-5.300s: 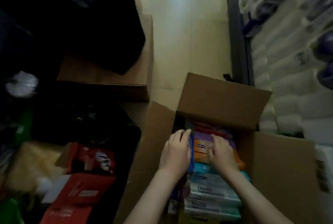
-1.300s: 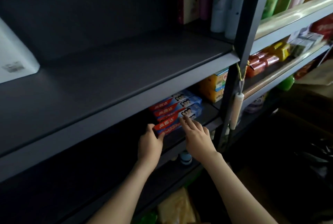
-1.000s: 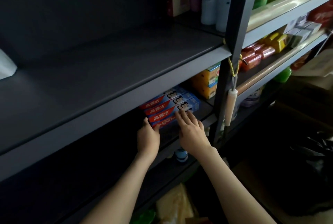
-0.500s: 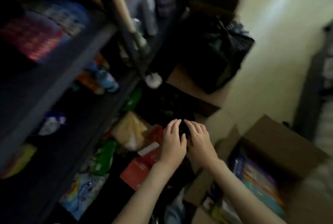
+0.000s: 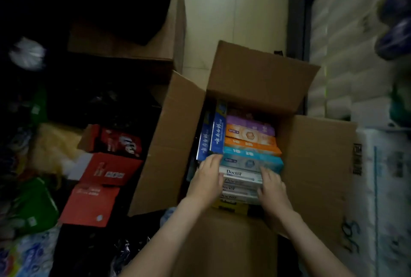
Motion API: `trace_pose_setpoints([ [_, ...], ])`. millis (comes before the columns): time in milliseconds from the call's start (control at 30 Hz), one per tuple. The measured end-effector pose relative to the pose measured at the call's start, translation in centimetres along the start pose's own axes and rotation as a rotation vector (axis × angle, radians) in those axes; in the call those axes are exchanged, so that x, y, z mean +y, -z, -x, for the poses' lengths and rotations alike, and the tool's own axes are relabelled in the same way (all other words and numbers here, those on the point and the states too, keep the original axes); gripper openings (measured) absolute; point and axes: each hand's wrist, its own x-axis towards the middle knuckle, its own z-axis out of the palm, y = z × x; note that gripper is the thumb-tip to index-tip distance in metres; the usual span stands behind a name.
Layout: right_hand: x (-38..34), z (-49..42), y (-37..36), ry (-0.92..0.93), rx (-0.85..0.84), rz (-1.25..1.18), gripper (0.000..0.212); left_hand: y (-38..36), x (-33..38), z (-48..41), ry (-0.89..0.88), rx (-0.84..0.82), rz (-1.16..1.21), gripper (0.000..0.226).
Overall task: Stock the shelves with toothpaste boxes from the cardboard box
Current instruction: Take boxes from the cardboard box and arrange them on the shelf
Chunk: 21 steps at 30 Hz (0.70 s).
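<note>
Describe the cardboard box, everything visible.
The cardboard box is plain brown board, open, flaps spread outward; the right flap bears black print and handwriting. It stands on the floor beside wrapped white packs. Toothpaste boxes fill it: white, teal, orange and purple ones lying flat, blue ones on edge at the left. The left hand and right hand touch the white boxes' ends; grip unclear.
</note>
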Motion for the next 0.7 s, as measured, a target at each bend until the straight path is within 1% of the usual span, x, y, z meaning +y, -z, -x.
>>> trace_pose_setpoints([
  [100, 1.9, -1.9, -0.4, -0.045, 0.001, -0.05, 0.063, -2.0, -0.1, -1.4, 0.044, -0.048, -0.059, 0.052],
  [167, 2.7, -3.5, -0.3, -0.043, 0.005, -0.064, 0.065, -2.9, -0.3, -2.2, 0.091, -0.074, -0.079, 0.054],
  [267, 2.9, -5.9, 0.3, 0.005, -0.004, -0.091, 0.067, -3.7, -0.5, -3.0, 0.162, -0.098, -0.049, 0.056],
  [400, 2.9, -7.4, 0.5, 0.041, -0.089, -0.054, 0.067, -4.4, -0.7, -3.5, 0.231, -0.12, 0.01, 0.055],
  [533, 3.1, -7.3, 0.1, 0.022, -0.069, 0.003, 0.071, -5.0, -1.1, -3.4, 0.255, -0.147, 0.049, 0.055],
  [600, 3.1, -7.1, 0.0, 0.017, -0.07, 0.035, 0.073, -5.5, -1.8, -3.1, 0.286, -0.155, 0.091, 0.051],
  [700, 3.2, -7.0, -0.1, 0.015, -0.06, 0.059, 0.073, -5.6, -2.5, -2.6, 0.318, -0.133, 0.14, 0.038],
])
